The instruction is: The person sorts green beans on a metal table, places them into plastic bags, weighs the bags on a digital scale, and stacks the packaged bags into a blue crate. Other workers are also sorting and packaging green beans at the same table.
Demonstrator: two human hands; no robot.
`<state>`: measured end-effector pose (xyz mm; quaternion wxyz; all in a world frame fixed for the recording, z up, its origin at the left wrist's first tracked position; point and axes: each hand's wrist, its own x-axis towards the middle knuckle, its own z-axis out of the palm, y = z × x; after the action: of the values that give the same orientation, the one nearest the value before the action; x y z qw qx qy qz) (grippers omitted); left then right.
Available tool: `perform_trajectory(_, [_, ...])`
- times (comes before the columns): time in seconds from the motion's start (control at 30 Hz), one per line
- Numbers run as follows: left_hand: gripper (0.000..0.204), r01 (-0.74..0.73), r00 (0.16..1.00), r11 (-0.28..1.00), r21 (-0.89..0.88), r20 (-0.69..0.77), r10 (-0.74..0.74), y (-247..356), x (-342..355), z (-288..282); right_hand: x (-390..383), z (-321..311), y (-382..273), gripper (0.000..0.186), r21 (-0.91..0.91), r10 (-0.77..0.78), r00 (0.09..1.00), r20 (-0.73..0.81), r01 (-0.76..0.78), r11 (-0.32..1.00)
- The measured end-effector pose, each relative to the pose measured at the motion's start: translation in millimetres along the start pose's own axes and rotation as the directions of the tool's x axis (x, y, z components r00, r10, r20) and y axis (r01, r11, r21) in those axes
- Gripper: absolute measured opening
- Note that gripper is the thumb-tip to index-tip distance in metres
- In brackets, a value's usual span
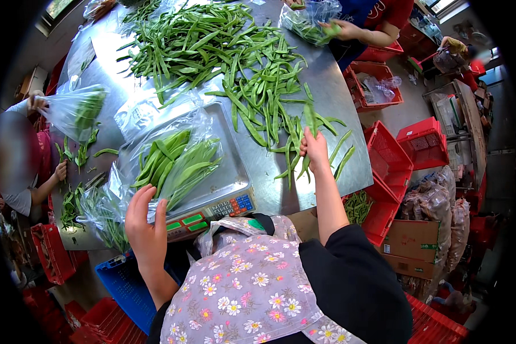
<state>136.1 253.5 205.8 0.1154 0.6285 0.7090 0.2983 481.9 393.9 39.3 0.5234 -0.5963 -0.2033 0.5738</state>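
Note:
My right hand (314, 150) is closed round a few flat green beans (310, 118), held up over the right side of the metal table. My left hand (145, 221) has its fingers apart, beside a clear plastic bag (205, 131) partly filled with flat green beans (165, 157). That bag lies on the steel pan of a weighing scale (237, 155), whose keypad and green displays face me. A large pile of loose beans (200, 43) covers the far middle of the table and thins out toward my right hand.
Another bagged bunch of beans (106, 215) sits left of the scale. A co-worker at the left holds a clear bag (77, 112); another at the far right handles a bag (304, 23). Red crates (423, 143) and a cardboard box (410, 241) stand right of the metal table (269, 198).

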Motion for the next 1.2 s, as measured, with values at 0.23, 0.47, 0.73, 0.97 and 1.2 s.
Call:
perform_trajectory(0.23, [0.021,-0.041,0.999,0.999,0.003,-0.002,0.041,-4,2,2,43,19,-4,0.033,-0.705,-0.591,0.806,0.044,0.444,0.553])
perform_trajectory(0.47, [0.018,-0.106,0.993,0.994,-0.016,-0.056,0.105,17,8,-5,82,25,19,0.022,-0.914,-0.368,0.916,0.159,0.278,0.297])
perform_trajectory(0.73, [0.053,0.235,0.845,0.926,0.296,-0.533,-0.044,-27,-8,-8,76,21,-14,0.023,-0.224,-0.083,0.99,0.117,0.107,0.969])
perform_trajectory(0.97, [0.042,0.422,0.836,0.889,-0.18,-0.303,-0.458,-50,8,-2,-51,149,-79,0.013,0.493,-0.48,0.797,0.366,0.271,0.827])
perform_trajectory(1.2, [0.009,0.111,0.764,0.181,-0.977,-0.033,-0.645,-41,7,-17,-122,247,-33,0.018,0.265,-0.522,0.074,0.85,0.796,0.544])
